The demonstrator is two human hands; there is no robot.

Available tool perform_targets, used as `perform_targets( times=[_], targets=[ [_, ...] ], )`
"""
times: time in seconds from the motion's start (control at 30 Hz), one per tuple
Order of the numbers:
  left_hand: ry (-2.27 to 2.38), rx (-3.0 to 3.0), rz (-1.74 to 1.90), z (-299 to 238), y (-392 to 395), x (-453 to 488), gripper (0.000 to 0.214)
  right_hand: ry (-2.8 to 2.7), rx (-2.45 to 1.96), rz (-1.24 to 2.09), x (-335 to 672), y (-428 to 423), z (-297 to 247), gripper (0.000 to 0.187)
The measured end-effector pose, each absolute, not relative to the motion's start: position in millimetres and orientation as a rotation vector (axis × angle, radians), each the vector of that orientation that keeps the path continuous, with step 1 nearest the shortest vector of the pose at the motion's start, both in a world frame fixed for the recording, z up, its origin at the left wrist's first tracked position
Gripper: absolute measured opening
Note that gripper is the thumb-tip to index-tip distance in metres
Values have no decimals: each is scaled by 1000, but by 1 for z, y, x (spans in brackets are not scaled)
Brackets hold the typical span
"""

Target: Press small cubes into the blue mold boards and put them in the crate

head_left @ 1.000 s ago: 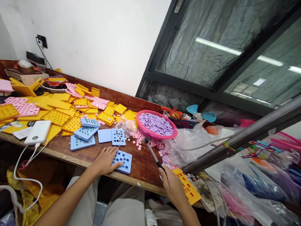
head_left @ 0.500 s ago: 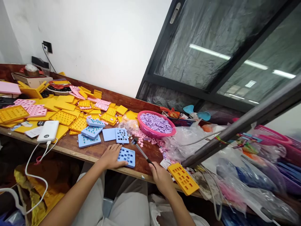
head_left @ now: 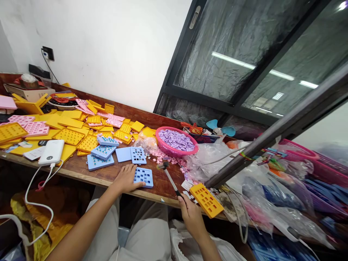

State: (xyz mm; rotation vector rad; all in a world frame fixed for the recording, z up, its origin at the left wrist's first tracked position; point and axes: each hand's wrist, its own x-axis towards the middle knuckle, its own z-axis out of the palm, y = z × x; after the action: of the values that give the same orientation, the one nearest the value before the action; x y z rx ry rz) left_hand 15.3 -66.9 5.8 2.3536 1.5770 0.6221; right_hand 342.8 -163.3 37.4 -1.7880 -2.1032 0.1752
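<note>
My left hand (head_left: 125, 180) lies with its fingers spread over the left edge of a blue panel with square holes (head_left: 145, 177), near the table's front edge. In my right hand (head_left: 190, 214) is the dark handle of a hammer (head_left: 170, 179), its metal shaft slanting up and left. The hammer head is raised, to the right of the blue panel and apart from it. Just behind the panel sits another blue holed panel (head_left: 138, 156) beside a flat blue plate (head_left: 123, 154). A yellow panel with square holes (head_left: 207, 200) rests right of my right hand.
Stacked blue panels (head_left: 100, 162) and a heap of yellow and pink panels (head_left: 67, 134) cover the left. A pink basket (head_left: 176, 151) holds purple pieces; loose pink pieces lie around it. A white power bank (head_left: 51, 151) has cables attached. A slanting dark bar (head_left: 261, 132) crosses the right.
My right hand with the hammer has shifted right, away from the blue panel. My left hand stays on that panel. The whole view has swung slightly to the right.
</note>
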Motion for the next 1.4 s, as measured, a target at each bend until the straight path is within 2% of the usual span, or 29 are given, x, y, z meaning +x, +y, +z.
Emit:
perform_targets(
  times=[0.37, 0.47, 0.77, 0.93, 1.4],
  targets=[
    [1646, 2324, 617, 4, -67, 17, 94, -2153, -1827, 215, 340, -183, 34, 50],
    [1696, 2278, 640, 4, -67, 18, 84, -2091, -1742, 189, 342, -190, 27, 52],
    [1705, 2249, 642, 0, -59, 10, 53, -2127, -1888, 146, 327, -207, 27, 47],
    [1709, 2161, 707, -5, -52, 5, 47, -2098, -1635, 252, 304, -204, 29, 47],
    [1799, 1974, 738, 12, -43, 12, 42, -1913, -1608, 319, 310, -207, 30, 51]
  ],
)
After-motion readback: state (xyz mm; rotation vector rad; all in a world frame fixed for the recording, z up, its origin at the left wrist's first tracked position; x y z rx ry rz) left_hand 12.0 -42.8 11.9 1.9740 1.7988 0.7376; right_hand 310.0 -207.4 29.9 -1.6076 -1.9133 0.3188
